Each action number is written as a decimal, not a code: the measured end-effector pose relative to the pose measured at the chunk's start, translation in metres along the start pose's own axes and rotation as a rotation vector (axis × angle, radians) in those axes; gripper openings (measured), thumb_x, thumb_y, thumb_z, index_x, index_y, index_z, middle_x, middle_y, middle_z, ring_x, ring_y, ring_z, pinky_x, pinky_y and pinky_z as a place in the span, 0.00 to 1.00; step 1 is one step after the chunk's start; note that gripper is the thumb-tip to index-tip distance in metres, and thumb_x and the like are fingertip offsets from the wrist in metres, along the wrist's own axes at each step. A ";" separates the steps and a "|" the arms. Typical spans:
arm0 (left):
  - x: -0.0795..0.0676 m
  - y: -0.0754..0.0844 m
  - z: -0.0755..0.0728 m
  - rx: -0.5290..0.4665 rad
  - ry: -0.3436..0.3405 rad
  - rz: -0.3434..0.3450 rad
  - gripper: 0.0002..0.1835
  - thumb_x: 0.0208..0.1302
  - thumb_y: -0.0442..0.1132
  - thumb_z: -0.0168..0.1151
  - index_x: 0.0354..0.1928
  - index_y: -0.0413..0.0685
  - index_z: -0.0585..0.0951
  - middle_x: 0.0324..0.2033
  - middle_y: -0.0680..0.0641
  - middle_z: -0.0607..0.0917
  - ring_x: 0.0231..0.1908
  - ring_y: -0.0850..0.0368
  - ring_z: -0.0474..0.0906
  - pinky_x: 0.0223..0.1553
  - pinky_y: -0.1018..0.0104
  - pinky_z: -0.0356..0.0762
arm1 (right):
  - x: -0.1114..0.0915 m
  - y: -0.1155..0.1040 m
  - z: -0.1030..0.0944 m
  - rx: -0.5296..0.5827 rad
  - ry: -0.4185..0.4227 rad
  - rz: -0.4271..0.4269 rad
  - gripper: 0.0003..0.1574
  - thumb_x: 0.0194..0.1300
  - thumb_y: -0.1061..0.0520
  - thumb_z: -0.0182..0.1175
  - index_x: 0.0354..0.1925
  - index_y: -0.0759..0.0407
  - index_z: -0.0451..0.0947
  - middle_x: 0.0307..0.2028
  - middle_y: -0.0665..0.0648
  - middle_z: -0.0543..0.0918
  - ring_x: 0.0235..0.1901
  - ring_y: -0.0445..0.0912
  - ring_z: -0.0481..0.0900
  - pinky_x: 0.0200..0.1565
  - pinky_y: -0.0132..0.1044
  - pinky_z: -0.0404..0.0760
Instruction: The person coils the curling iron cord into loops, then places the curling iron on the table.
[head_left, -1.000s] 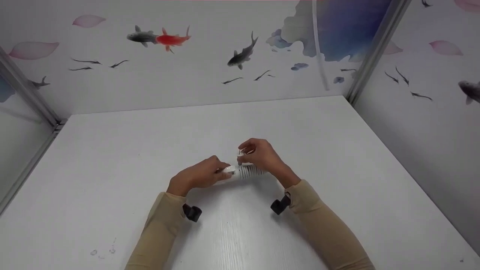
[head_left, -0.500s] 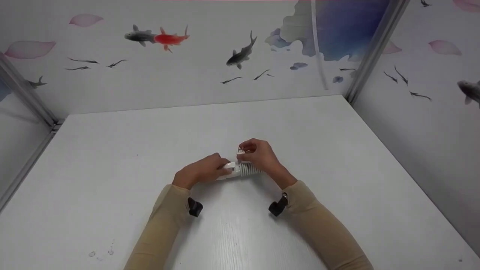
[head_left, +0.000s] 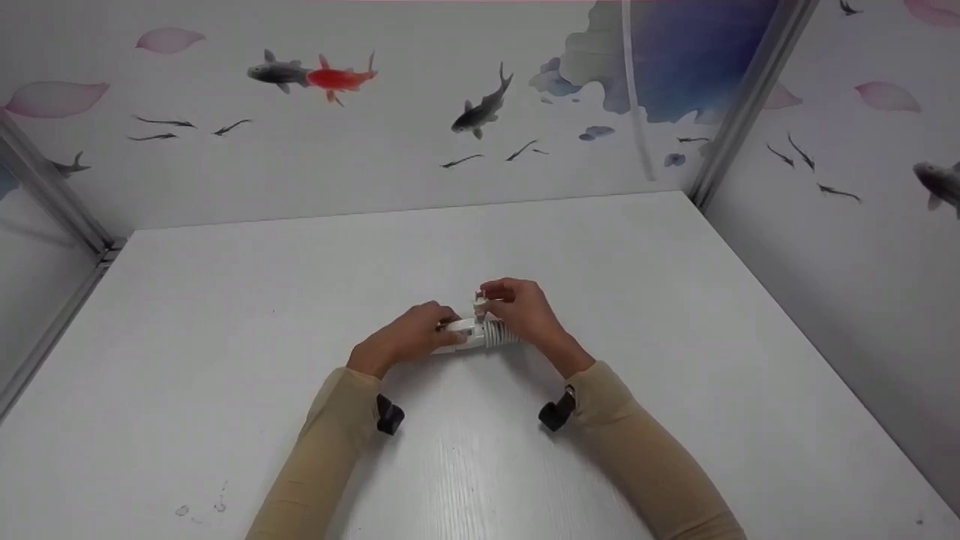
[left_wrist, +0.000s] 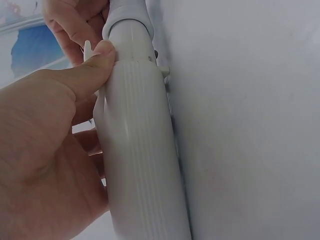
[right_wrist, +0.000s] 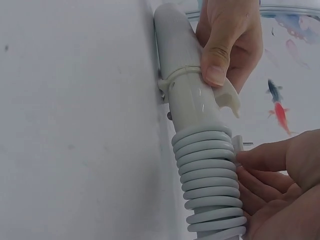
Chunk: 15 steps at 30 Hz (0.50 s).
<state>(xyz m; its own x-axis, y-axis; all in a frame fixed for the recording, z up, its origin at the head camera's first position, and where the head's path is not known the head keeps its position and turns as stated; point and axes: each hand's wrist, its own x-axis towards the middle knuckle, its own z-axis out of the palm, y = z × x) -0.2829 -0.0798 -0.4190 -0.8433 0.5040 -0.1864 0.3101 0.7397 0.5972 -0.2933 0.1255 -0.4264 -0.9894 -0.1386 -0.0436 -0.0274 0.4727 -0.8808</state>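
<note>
A white curling iron (head_left: pixel 470 339) lies sideways close over the table, between the two hands. My left hand (head_left: pixel 409 336) grips its ribbed handle (left_wrist: pixel 140 150), with the thumb at the lever (right_wrist: pixel 228 98). Opposite the lever a small foot (right_wrist: pixel 164 88) juts out. The pale cord (right_wrist: pixel 210 175) is wound in tight, even coils around the section to the right. My right hand (head_left: pixel 525 313) pinches a white plug (head_left: pixel 480 304) between thumb and fingers beside the first coils, its pins facing away. In the right wrist view fingers hide part of the plug.
A white tabletop (head_left: pixel 637 300) spreads around the hands. Behind it stands a wall panel (head_left: pixel 337 165) printed with fish and petals, with another panel (head_left: pixel 847 240) along the right. Black wrist cameras (head_left: pixel 556 412) hang below the forearms.
The curling iron and my left hand have shifted slightly away from the body. The plug in my right hand has risen a little, and more of it shows.
</note>
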 end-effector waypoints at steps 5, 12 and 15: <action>0.001 0.001 0.001 -0.003 0.008 -0.006 0.21 0.72 0.47 0.60 0.60 0.42 0.78 0.54 0.44 0.81 0.50 0.53 0.74 0.60 0.53 0.72 | 0.000 0.002 -0.004 0.003 -0.042 0.007 0.24 0.74 0.56 0.57 0.65 0.61 0.75 0.60 0.59 0.82 0.62 0.51 0.79 0.64 0.45 0.75; 0.003 0.001 0.001 -0.003 0.014 -0.002 0.24 0.73 0.49 0.59 0.64 0.44 0.76 0.56 0.44 0.82 0.51 0.53 0.75 0.61 0.53 0.72 | 0.000 -0.001 -0.018 -0.023 -0.028 0.000 0.27 0.76 0.48 0.54 0.67 0.58 0.73 0.64 0.58 0.79 0.67 0.52 0.74 0.68 0.48 0.70; 0.000 -0.001 -0.003 0.004 0.016 -0.032 0.28 0.74 0.54 0.55 0.69 0.47 0.72 0.62 0.43 0.78 0.60 0.50 0.74 0.67 0.51 0.69 | 0.000 -0.003 -0.025 -0.033 -0.017 0.008 0.31 0.76 0.42 0.54 0.68 0.55 0.72 0.66 0.57 0.77 0.68 0.52 0.73 0.69 0.48 0.69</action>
<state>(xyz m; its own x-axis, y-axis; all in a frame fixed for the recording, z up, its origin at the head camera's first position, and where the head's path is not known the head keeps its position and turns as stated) -0.2845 -0.0818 -0.4172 -0.8598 0.4730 -0.1924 0.2848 0.7569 0.5882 -0.2966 0.1463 -0.4119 -0.9870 -0.1494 -0.0587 -0.0246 0.5024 -0.8643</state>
